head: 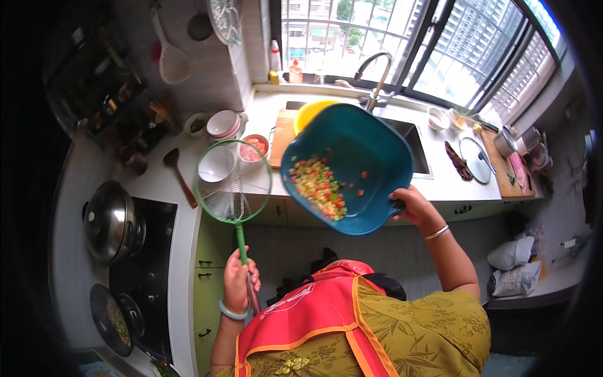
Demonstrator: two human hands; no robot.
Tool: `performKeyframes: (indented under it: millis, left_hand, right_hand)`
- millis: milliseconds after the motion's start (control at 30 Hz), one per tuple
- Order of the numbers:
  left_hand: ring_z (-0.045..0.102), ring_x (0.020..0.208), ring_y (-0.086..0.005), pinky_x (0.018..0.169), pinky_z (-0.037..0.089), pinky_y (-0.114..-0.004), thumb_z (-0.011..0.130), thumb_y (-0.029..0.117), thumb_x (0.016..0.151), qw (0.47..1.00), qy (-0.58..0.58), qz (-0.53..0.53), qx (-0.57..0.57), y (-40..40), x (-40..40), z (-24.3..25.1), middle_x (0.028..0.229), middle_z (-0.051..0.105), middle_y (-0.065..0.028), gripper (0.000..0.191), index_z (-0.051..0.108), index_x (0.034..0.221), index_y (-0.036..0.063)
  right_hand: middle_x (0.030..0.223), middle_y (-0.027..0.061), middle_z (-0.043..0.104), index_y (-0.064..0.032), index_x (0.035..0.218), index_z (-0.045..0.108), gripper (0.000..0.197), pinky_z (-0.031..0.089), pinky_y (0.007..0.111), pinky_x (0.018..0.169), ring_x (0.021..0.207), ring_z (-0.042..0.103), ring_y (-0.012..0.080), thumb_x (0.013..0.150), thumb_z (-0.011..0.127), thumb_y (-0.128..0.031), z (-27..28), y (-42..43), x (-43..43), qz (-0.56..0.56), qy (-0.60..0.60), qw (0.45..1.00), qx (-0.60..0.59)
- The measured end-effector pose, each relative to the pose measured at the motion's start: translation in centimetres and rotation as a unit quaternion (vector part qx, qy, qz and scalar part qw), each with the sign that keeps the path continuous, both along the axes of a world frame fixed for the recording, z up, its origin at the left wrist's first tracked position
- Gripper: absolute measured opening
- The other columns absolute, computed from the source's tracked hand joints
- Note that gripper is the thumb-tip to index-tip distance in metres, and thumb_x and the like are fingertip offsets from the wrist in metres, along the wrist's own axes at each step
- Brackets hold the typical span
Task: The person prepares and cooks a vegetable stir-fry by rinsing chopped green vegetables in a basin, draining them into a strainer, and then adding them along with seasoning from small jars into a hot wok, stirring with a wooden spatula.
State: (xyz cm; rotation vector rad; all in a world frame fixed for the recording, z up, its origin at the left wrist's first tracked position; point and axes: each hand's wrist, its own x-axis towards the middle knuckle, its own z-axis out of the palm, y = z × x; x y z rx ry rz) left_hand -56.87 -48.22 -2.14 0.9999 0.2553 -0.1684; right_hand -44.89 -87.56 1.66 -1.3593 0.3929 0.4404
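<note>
In my left hand (235, 278) is the handle of a wire-mesh skimmer (217, 202) with a green rim, its round mesh raised and see-through. My right hand (414, 206) grips the handle of a large blue-green plastic basin (372, 146), tilted towards me. Diced food (318, 188) in red, yellow and green lies along the basin's lower left side. A few red bits are scattered across its floor. Behind the mesh, a white bowl (212, 168) and a bowl of pink meat pieces (256, 146) stand on the counter.
At left, the black hob (158, 226) carries a lidded steel pot (107, 221) and a wok (101, 308) with chopped food. A brown spatula (176, 172) lies nearby. Beyond the basin are a yellow bowl (308, 113), a wooden board (282, 127) and the sink (419, 148) with its faucet (381, 80).
</note>
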Motion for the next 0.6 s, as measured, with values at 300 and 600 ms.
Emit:
performKeyframes:
  millis: [300, 600]
  left_hand:
    - [0.041, 0.052, -0.0065, 0.039, 0.038, -0.019, 0.039, 0.011, 0.088, 0.94, 0.075, -0.328, 0.052, -31.2, 20.8, -9.4, 0.071, 0.044, -0.0013, 0.025, 0.038, 0.113, 0.0048]
    - [0.043, 0.054, -0.0108, 0.04, 0.039, -0.025, 0.039, 0.002, 0.078, 0.921, 0.084, -0.369, 0.095, -53.8, 28.8, -12.7, 0.07, 0.042, -0.0031, 0.034, 0.038, 0.112, 0.0]
  right_hand:
    - [0.062, 0.0108, 0.055, 0.0057, 0.089, 0.053, 0.024, 0.048, 0.026, 0.036, 0.043, 0.055, 0.0163, 0.073, 0.043, -0.008, 4.0, -27.9, 6.5, -0.114, -0.049, 0.942, -0.312]
    - [0.082, 0.0231, 0.059, 0.011, 0.123, 0.026, 0.06, 0.05, 0.04, 0.061, 0.071, 0.061, 0.0331, 0.074, 0.052, -0.011, -0.2, -36.7, 19.2, 0.066, -0.175, 0.643, -0.743]
